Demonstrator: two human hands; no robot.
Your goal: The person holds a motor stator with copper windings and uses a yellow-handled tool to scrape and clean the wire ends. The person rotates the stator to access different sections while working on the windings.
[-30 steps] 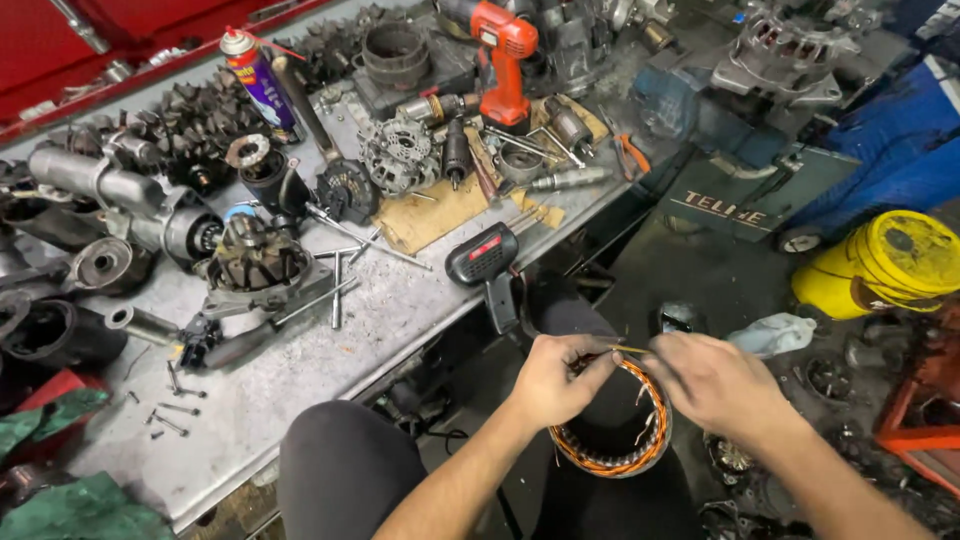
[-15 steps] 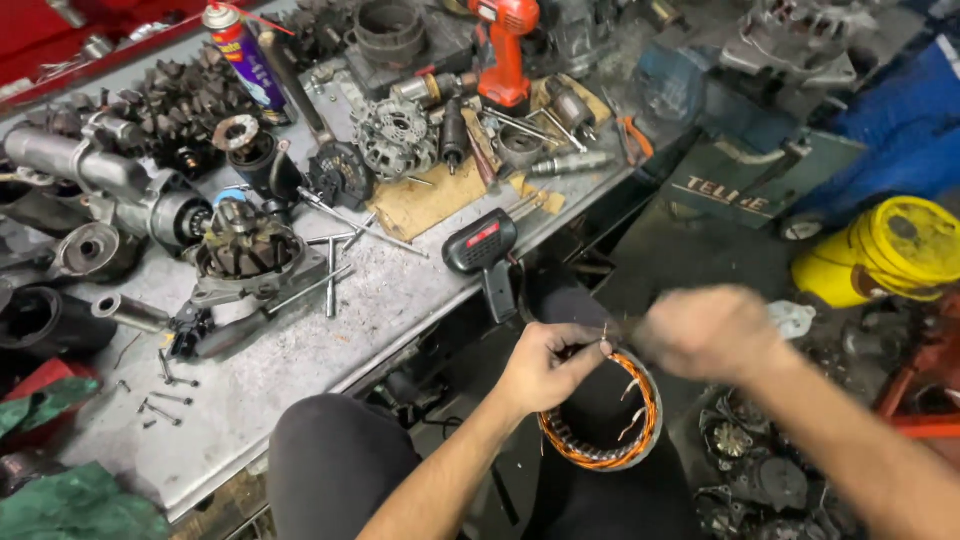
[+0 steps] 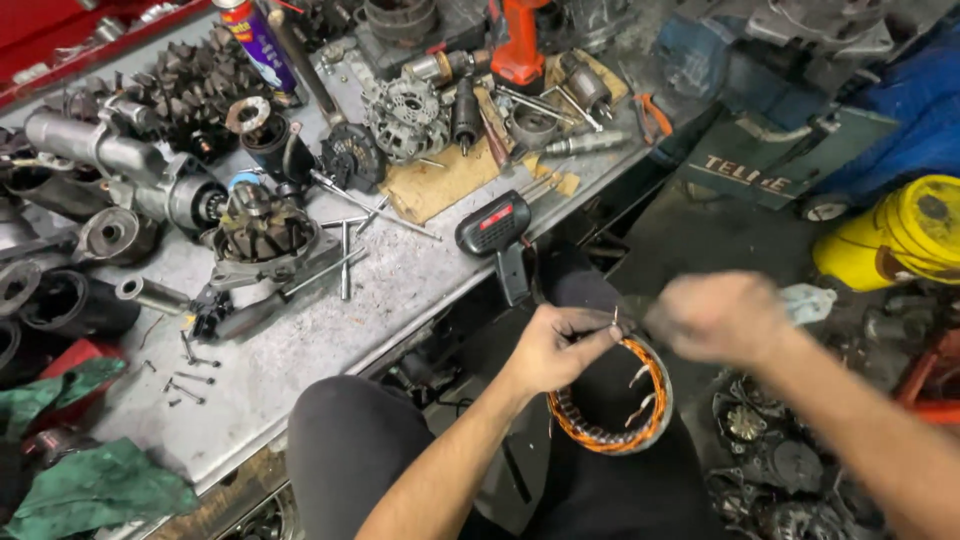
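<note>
My left hand [image 3: 555,350] pinches a wire end on the copper coil ring [image 3: 612,400]; my blurred right hand [image 3: 715,315], grip unclear, could snap it by tugging.

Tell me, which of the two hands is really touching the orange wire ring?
The left hand. It pinches the top edge of the orange wire ring on the lap. The right hand is blurred and sits just above the ring; contact can't be seen.

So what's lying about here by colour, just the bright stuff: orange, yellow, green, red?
Orange: 1, the wound ring pinched by the left hand, the blurred right hand beside it.
Yellow: 1, drum.
Green: 2, rags.
Red: 1, drill.
Total: 5.
</note>
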